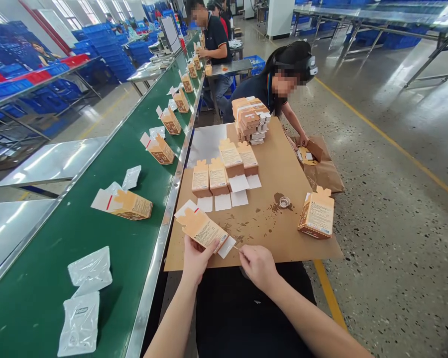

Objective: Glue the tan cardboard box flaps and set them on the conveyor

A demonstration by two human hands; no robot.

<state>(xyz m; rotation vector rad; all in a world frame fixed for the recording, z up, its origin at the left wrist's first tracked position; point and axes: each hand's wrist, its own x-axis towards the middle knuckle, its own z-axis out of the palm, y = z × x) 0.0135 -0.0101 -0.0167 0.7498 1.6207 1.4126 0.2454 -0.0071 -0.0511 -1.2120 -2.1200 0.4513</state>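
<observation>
My left hand [197,259] holds a tan-and-white carton [203,231] with its flaps open, and a white paper slip [227,247] sticks out at its lower corner. My right hand [259,268] pinches a thin stick [236,247], whose tip is close to that slip. Farther up the brown cardboard sheet [269,238], several similar cartons [218,176] stand on white slips. A small glass dish [284,202] sits in a brown stain on the sheet. Another carton [316,214] lies to the right.
A green conveyor belt [78,248] with a metal rail runs along the left, carrying open cartons and clear plastic pouches [80,323]. A tall carton stack [251,119] stands at the sheet's far end. Beyond it, a co-worker [261,92] reaches into a brown paper bag [321,169].
</observation>
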